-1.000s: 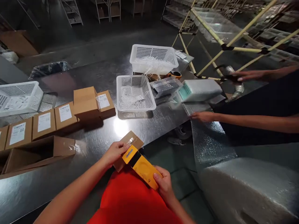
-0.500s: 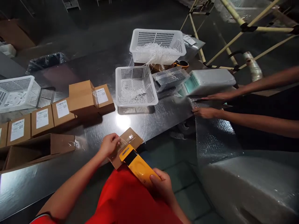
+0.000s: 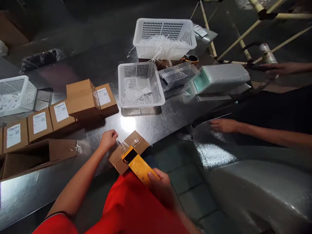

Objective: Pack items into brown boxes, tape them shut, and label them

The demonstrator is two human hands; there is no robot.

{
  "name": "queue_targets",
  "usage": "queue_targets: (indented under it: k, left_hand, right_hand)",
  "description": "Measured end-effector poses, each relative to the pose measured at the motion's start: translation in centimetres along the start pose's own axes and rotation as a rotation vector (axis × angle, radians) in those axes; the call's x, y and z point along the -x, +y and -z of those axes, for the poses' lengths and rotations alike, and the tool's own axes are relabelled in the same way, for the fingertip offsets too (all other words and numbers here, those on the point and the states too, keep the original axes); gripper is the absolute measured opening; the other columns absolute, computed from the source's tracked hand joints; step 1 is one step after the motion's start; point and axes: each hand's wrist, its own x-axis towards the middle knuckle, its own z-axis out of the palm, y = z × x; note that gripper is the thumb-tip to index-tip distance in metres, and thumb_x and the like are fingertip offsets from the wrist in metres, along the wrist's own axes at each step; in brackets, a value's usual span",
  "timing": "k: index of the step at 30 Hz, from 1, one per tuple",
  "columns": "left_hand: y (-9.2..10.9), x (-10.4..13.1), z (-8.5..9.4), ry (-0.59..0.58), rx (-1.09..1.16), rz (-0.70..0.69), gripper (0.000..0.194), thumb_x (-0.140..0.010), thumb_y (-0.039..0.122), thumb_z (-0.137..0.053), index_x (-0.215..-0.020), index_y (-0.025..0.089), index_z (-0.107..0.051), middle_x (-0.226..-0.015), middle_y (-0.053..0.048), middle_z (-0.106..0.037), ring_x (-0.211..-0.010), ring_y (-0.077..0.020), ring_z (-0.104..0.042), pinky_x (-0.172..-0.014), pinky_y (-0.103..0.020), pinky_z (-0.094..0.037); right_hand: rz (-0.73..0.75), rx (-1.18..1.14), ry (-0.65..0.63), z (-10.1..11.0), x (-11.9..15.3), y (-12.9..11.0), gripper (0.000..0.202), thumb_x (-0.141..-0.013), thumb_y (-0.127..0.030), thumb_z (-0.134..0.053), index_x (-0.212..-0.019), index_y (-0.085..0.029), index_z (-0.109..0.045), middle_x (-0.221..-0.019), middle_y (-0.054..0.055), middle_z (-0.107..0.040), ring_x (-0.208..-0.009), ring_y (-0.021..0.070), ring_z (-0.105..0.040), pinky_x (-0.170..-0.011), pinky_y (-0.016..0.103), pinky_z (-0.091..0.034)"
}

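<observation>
A yellow tape dispenser [image 3: 140, 166] lies tilted over a small cardboard box [image 3: 140, 140] at the table's near edge. My right hand [image 3: 159, 183] is wrapped round the dispenser's lower end, thumb on top. A strip of clear tape [image 3: 123, 143] stretches from the dispenser's head towards my left hand [image 3: 108, 140]. The fingers of that hand are pinched on the tape's end, left of the box. More clear tape shines across the top of the box.
White baskets [image 3: 141, 105] with shredded filler stand beyond the box. Labelled cartons [image 3: 83, 97] line the left, behind an open carton [image 3: 62, 151]. Wrapped packs [image 3: 224, 76] lie to the right. A co-worker's hand [image 3: 224, 125] touches bubble wrap [image 3: 214, 154]; their other hand [image 3: 275, 69] is farther back.
My left hand has moved left, away from the dispenser, and more tape shows between them. The co-worker's hands have moved right, and the bubble wrap has come off the table edge.
</observation>
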Motion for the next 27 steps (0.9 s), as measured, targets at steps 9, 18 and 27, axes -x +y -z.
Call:
queue_targets:
  k: [9, 18, 27]
  left_hand:
    - [-2.3, -1.5, -5.1, -0.236, -0.038, 0.024, 0.014, -0.084, 0.022, -0.054, -0.078, 0.015, -0.064, -0.090, -0.004, -0.067, -0.087, -0.0157, -0.062, -0.078, -0.031, -0.050]
    - [-2.5, 4.5, -1.7, -0.073, -0.221, 0.003, 0.058, -0.076, 0.015, -0.047, -0.134, 0.015, -0.047, -0.142, -0.016, -0.049, -0.127, -0.0279, -0.049, -0.108, -0.044, -0.035]
    - [0.3, 11.5, -8.7, 0.272, -0.526, -0.091, 0.096, -0.070, 0.038, -0.061, -0.147, -0.001, -0.021, -0.150, -0.030, -0.031, -0.139, -0.0436, -0.026, -0.112, -0.063, -0.010]
  right_hand:
    - [0.119, 0.072, 0.082, -1.0, -1.1, -0.3, 0.043, -0.076, -0.056, -0.047, -0.053, -0.023, -0.034, -0.052, -0.005, -0.030, -0.049, 0.0098, -0.030, -0.044, 0.024, -0.023]
    - [0.280, 0.108, 0.076, -0.7, -2.0, 2.7, 0.043, -0.081, -0.053, -0.048, -0.054, -0.021, -0.037, -0.049, -0.005, -0.033, -0.048, 0.0098, -0.032, -0.044, 0.024, -0.024]
    - [0.337, 0.142, 0.101, -1.6, -1.8, 0.2, 0.043, -0.085, -0.052, -0.046, -0.057, -0.021, -0.037, -0.053, -0.005, -0.035, -0.051, 0.0098, -0.033, -0.046, 0.023, -0.025]
